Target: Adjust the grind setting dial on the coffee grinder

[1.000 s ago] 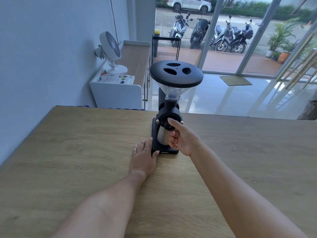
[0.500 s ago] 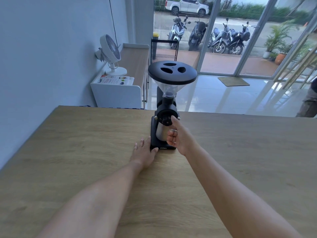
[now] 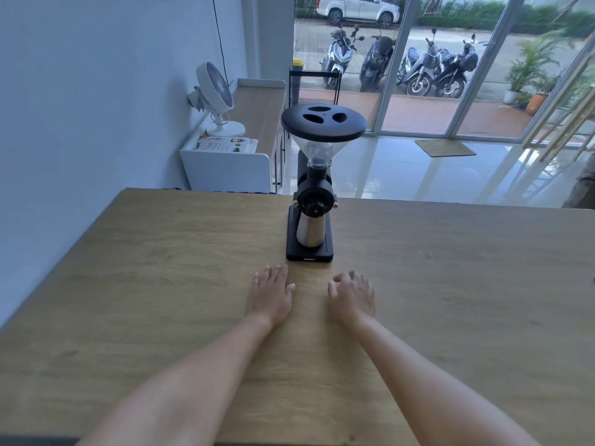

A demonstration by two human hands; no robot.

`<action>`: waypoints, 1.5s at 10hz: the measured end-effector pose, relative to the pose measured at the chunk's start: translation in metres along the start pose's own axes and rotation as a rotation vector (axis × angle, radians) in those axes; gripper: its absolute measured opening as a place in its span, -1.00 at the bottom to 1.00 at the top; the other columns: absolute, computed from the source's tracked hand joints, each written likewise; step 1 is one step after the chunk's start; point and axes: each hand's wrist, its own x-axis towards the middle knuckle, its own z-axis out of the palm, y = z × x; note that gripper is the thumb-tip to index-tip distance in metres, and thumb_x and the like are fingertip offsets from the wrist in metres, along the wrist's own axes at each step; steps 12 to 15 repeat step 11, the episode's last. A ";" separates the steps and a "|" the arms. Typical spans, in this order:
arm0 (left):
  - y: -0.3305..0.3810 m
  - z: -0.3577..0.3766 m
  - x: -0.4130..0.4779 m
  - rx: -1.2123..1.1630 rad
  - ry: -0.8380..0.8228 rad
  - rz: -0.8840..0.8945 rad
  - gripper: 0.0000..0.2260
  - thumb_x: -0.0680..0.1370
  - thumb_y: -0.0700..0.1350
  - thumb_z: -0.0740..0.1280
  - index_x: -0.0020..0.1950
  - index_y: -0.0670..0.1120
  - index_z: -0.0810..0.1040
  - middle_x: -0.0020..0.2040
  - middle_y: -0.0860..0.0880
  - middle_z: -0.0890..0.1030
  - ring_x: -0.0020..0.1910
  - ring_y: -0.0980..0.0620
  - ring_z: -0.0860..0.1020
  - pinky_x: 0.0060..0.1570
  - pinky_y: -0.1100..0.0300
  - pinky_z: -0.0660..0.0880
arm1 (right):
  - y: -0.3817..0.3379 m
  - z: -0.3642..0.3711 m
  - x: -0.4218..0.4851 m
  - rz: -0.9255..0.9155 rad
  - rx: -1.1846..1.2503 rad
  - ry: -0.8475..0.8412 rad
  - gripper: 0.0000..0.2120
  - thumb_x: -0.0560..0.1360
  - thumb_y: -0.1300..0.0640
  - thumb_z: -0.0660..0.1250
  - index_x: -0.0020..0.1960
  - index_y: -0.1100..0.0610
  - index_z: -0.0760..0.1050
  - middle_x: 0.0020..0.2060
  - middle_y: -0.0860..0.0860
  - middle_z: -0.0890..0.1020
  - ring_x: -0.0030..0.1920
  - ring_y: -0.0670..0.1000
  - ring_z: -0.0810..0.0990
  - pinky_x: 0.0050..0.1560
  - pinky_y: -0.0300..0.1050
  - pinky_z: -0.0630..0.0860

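dial (image 3: 314,206) marks: too small to read
right hand (image 3: 352,297): motion-blurred, fingers indistinct
forearms: cut off by near edge

Place: street-front shop or café room
Evidence: glass doors (image 3: 444,91), parked scooters (image 3: 418,69), tiled floor (image 3: 418,175), wooden desk (image 3: 161,284)

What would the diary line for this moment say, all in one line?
left hand: flat on table, empty | right hand: open, empty | coffee grinder: upright, untouched | dial: free
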 end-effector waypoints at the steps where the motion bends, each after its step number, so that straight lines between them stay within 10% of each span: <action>1: 0.000 0.010 -0.013 0.052 0.004 0.003 -0.50 0.67 0.05 -0.03 0.59 -0.08 0.03 0.61 -0.06 0.02 0.57 -0.05 -0.11 0.54 -0.07 -0.12 | 0.008 0.008 -0.013 -0.066 -0.084 -0.026 -0.62 0.61 -0.07 0.15 0.35 0.06 0.45 0.37 0.08 0.45 0.39 0.10 0.37 0.40 0.01 0.26; 6: -0.002 0.037 -0.051 0.102 0.109 -0.041 -0.51 0.67 0.05 -0.07 0.59 -0.01 0.00 0.61 0.04 -0.03 0.57 0.03 -0.12 0.53 -0.05 -0.18 | 0.027 0.027 -0.047 -0.118 -0.144 -0.115 -0.43 0.67 -0.10 -0.11 0.65 0.02 -0.02 0.66 0.02 -0.06 0.63 0.00 -0.17 0.55 -0.04 -0.25; 9: -0.001 0.033 -0.055 0.082 0.118 -0.039 -0.51 0.66 0.04 -0.08 0.59 -0.01 -0.01 0.61 0.04 -0.04 0.57 0.05 -0.12 0.53 -0.04 -0.18 | 0.019 -0.033 -0.047 -0.136 0.034 -0.138 -0.49 0.64 -0.08 0.15 0.55 0.08 0.29 0.58 0.12 0.27 0.58 0.12 0.19 0.52 0.11 0.12; 10: -0.003 0.034 -0.054 0.105 0.131 -0.035 -0.51 0.66 0.04 -0.07 0.59 -0.01 -0.01 0.61 0.04 -0.03 0.57 0.04 -0.12 0.53 -0.04 -0.17 | 0.011 -0.084 -0.052 -0.221 0.223 0.110 -0.60 0.62 0.00 0.27 0.40 0.12 0.50 0.35 0.10 0.56 0.16 0.01 0.59 0.28 0.04 0.44; 11: 0.000 0.036 -0.055 0.115 0.132 -0.025 -0.51 0.66 0.04 -0.08 0.59 -0.02 -0.01 0.61 0.03 -0.03 0.57 0.04 -0.12 0.53 -0.05 -0.17 | -0.008 -0.159 -0.068 -0.316 0.624 0.356 -0.79 0.57 0.06 0.37 0.17 0.05 0.65 0.01 -0.03 0.71 -0.14 -0.15 0.62 -0.05 -0.25 0.48; 15: 0.000 0.036 -0.055 0.115 0.132 -0.025 -0.51 0.66 0.04 -0.08 0.59 -0.02 -0.01 0.61 0.03 -0.03 0.57 0.04 -0.12 0.53 -0.05 -0.17 | -0.008 -0.159 -0.068 -0.316 0.624 0.356 -0.79 0.57 0.06 0.37 0.17 0.05 0.65 0.01 -0.03 0.71 -0.14 -0.15 0.62 -0.05 -0.25 0.48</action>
